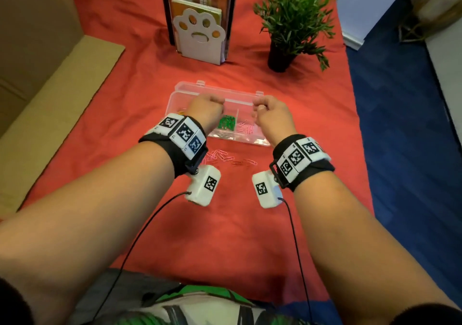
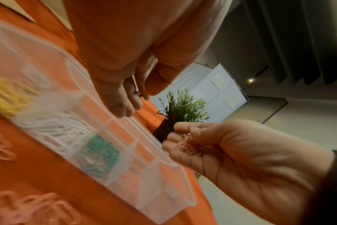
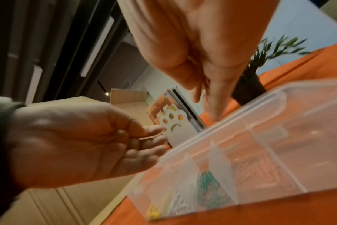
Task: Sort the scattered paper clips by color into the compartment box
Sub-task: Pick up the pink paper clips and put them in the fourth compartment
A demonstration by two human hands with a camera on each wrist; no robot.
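The clear compartment box (image 1: 215,90) lies open on the red cloth. Its cells hold yellow clips (image 2: 8,97), white clips (image 2: 56,126), green clips (image 1: 226,122) and pink clips (image 1: 246,127). Both hands hover over the box. My left hand (image 1: 207,105) has its fingers curled and pinches a thin clip (image 3: 150,137). My right hand (image 1: 262,107) cups a small bunch of reddish clips (image 2: 188,146) in its curled fingers. Loose pink and red clips (image 1: 222,155) lie on the cloth just in front of the box.
A paw-shaped book stand (image 1: 197,37) with books stands behind the box. A potted plant (image 1: 292,19) is at the back right. A cardboard box (image 1: 37,49) borders the cloth on the left. The cloth's right edge drops to blue floor (image 1: 400,124).
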